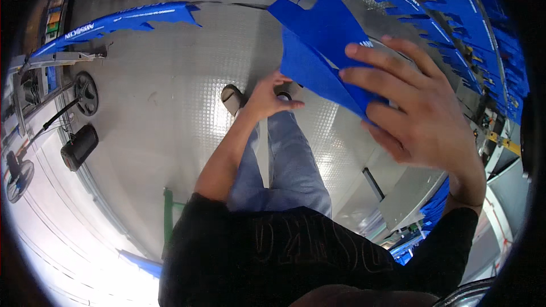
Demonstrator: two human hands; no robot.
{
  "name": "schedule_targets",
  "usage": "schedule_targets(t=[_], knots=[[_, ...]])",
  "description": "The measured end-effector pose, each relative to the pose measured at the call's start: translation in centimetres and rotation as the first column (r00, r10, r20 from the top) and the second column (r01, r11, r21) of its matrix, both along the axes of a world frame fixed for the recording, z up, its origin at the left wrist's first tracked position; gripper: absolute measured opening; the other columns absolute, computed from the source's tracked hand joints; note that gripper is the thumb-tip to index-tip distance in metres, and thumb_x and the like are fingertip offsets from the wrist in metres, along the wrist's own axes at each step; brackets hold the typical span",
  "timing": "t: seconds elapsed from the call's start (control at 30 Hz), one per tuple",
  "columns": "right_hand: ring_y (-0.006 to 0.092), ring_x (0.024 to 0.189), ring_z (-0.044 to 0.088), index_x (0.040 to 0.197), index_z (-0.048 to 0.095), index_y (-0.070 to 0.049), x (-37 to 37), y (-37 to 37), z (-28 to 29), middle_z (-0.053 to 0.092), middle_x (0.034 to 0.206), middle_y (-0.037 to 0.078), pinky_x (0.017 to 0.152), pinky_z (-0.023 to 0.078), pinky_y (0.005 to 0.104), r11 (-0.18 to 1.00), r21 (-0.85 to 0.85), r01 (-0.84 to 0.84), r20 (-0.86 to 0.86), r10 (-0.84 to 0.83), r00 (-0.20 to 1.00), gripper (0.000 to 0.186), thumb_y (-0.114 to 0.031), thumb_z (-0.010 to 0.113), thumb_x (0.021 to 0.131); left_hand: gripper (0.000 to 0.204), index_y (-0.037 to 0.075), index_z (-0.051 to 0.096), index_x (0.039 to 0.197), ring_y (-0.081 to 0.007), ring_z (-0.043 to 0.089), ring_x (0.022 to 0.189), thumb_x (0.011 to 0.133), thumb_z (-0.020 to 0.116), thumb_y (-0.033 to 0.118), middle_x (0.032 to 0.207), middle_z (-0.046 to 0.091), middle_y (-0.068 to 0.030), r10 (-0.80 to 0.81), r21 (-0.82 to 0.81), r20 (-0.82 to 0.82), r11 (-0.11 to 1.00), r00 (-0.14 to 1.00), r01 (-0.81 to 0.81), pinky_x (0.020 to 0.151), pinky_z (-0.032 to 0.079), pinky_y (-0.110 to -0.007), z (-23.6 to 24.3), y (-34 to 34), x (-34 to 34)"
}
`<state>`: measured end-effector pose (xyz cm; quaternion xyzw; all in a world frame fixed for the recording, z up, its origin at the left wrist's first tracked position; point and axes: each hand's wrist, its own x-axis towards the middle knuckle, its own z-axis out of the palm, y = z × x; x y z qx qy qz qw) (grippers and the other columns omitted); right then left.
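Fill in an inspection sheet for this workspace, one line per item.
Surface: grey floor, raised-dot pattern, glare in places.
Job's things: blue sheet piece, irregular outline.
Clutter: black case and black round base at left.
Hands: right hand at the piece's right side, grip unclear; left hand near its lower left corner, thumb apart from fingers, contact unclear.
Cables: thin dark line left of the piece; cord or rod, cannot tell.
Surroundings: blue strip upper left, more blue pieces upper right, green frame lower left.

Grey studded floor (pixel 165 79); black fan base (pixel 86 95), shoe (pixel 230 98) on it
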<state>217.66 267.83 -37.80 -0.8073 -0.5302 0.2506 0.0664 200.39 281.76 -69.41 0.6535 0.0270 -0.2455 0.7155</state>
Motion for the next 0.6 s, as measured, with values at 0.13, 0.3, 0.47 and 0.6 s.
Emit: schedule_targets(t=[0.13, 0.3, 0.47, 0.6], knots=[[0.0324, 0.108, 0.063, 0.064, 0.058, -0.004, -1.9, 4.9, 2.4, 0.066, 0.097, 0.010, 0.105, 0.039, 0.0570, 0.982, 0.166, 0.091, -0.139, -0.068, 0.988, 0.022, -0.016, 0.076, 0.065, 0.090, 0.001, 0.052, 0.129, -0.0247, 0.056, 0.118, 0.058, 0.094, 0.038, 0.122, 0.061, -0.0127, -0.214, -0.042, -0.341, 0.976, 0.915, 0.213, 0.100, 0.045, -0.038, 2.9, 1.6, -3.4], [0.0363, 0.085, 0.067, 0.064, 0.055, -0.001, -3.5, 8.7, 4.1, 0.063, 0.076, 0.017, 0.096, 0.044, 0.0599, 0.925, 0.333, 0.181, -0.165, -0.132, 0.978, 0.033, -0.024, 0.072, 0.080, 0.110, -0.001, 0.033, 0.144, -0.0239, 0.048, 0.124, 0.067, 0.080, 0.063, 0.138, 0.049, -0.0114, 0.112, -0.530, -0.460, 0.761, 0.881, -0.373, 0.106, 0.038, -0.038, 0.2, 3.8, -11.9], [0.0240, 0.082, 0.061, 0.080, 0.064, 0.007, -6.6, 8.1, 1.4, 0.062, 0.081, 0.016, 0.083, 0.048, 0.0388, 0.715, 0.482, 0.506, -0.205, -0.470, 0.859, 0.023, -0.015, 0.068, 0.087, 0.094, -0.003, 0.037, 0.142, -0.0244, 0.051, 0.122, 0.075, 0.078, 0.049, 0.133, 0.053, -0.0140, 0.368, -0.382, -0.558, 0.681, 0.744, -0.624, 0.104, 0.040, -0.038, 6.8, 13.8, -13.0], [0.0135, 0.078, 0.053, 0.085, 0.065, 0.009, -8.3, 4.9, -2.8, 0.062, 0.083, 0.011, 0.071, 0.041, 0.0270, 0.493, 0.359, 0.792, -0.330, -0.727, 0.602, 0.027, -0.017, 0.064, 0.093, 0.067, -0.003, 0.043, 0.137, -0.0273, 0.059, 0.113, 0.082, 0.069, 0.025, 0.125, 0.060, -0.0157, 0.464, -0.330, -0.536, 0.654, 0.705, -0.681, 0.098, 0.048, -0.038, 8.1, 19.6, -9.7]])
